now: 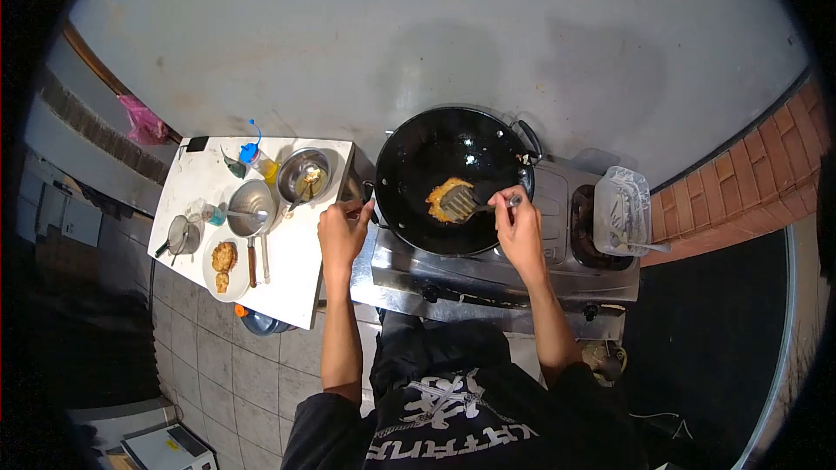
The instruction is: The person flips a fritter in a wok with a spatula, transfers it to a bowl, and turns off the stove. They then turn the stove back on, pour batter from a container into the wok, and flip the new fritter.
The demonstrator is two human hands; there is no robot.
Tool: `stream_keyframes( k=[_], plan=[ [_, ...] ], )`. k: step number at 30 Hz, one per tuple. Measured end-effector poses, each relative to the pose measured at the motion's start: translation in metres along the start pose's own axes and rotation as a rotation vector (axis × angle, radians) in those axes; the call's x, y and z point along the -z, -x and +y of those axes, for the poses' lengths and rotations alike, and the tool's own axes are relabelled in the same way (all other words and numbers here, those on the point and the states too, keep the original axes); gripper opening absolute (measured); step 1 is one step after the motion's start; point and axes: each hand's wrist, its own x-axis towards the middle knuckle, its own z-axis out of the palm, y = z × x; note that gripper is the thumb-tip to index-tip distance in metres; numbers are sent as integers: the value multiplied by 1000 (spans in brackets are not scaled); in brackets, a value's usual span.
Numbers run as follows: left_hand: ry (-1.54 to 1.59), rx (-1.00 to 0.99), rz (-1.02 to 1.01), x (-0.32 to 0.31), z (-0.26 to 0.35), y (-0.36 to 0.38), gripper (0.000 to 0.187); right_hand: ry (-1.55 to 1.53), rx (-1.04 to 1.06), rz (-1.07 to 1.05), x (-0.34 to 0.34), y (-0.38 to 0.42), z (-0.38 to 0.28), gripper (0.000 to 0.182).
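A black wok [418,144] sits on the stove, with an oily sheen on its inner surface. Inside it lies a golden-brown fried piece of food [453,184], partly covered by the blade of a slotted spatula [459,204]. My right hand [520,228] is closed around the spatula's handle, over the wok's right rim. At the wok's left side, my left hand [344,233] is closed at the loop handle [369,191]; its fingertips are partly hidden.
On the white table [292,283] at left stand metal bowls [305,165], a strainer [180,235], an oil bottle [266,168] and a plate [235,292] of fried food. A plastic container [623,200] rests on the stove [557,270] at right. Behind rises a grey wall [418,52].
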Motion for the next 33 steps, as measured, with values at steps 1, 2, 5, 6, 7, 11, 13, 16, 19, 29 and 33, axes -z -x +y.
stream_keyframes(
  k=[1,2,5,6,7,11,13,16,19,29,33],
  plan=[
    [7,-17,6,-1,-2,0,28,0,-2,-1,-2,0,3,9],
    [13,-35,12,-1,-3,1,28,-41,-14,6,-6,-1,4,9],
    [6,-21,-2,-1,0,1,28,-64,53,7,-13,0,9,9],
    [3,-22,2,1,3,2,28,-59,33,-8,-10,1,6,9],
    [-5,-19,18,3,6,4,28,-54,12,-23,-9,2,4,8],
    [-19,-43,30,1,3,4,27,-77,55,30,-20,-2,5,9],
    [-16,-49,33,1,4,6,26,-89,89,7,-21,2,4,9],
    [-13,-49,40,3,0,4,24,-33,-23,35,-9,3,2,9],
    [-6,-35,36,-4,-7,5,22,-90,34,50,-21,1,6,9],
    [-31,-4,33,-3,1,5,21,-38,2,-21,-19,5,-2,8],
    [-12,-1,55,-5,-4,5,21,-84,-50,66,-9,8,-1,9]
  ],
)
